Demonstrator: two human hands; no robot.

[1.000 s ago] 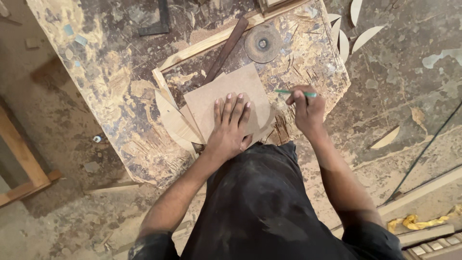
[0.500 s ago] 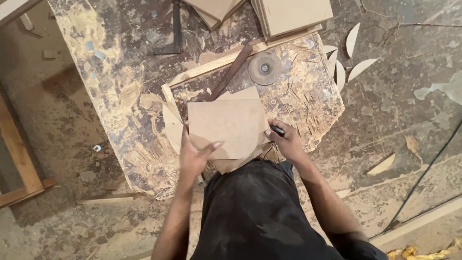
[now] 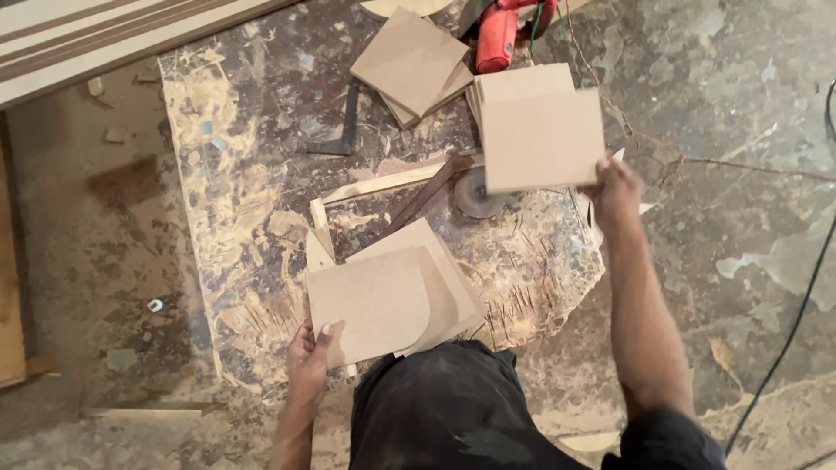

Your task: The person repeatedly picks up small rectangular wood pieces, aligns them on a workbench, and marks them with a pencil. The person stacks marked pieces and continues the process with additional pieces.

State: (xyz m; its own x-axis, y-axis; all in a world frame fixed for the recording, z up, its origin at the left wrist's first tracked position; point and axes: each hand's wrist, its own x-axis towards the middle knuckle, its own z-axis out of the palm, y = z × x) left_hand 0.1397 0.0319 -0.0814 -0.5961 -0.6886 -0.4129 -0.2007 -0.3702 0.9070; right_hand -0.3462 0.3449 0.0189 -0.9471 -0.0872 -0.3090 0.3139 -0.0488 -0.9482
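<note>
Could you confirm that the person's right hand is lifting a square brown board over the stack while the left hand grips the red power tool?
Not quite: in the head view the left hand grips the rounded-corner brown board at the near edge of the worktable, not the red power tool, which lies untouched at the far edge. The right hand does hold the square brown board over the stack.

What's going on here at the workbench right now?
A person stands at a worn, scarred work board. Their right hand holds a square fibreboard panel lifted above the bench's far right side. Their left hand grips the near corner of another panel, one edge cut in a curve, lying on similar offcuts. More square panels are stacked at the far edge beside a red power tool.
</note>
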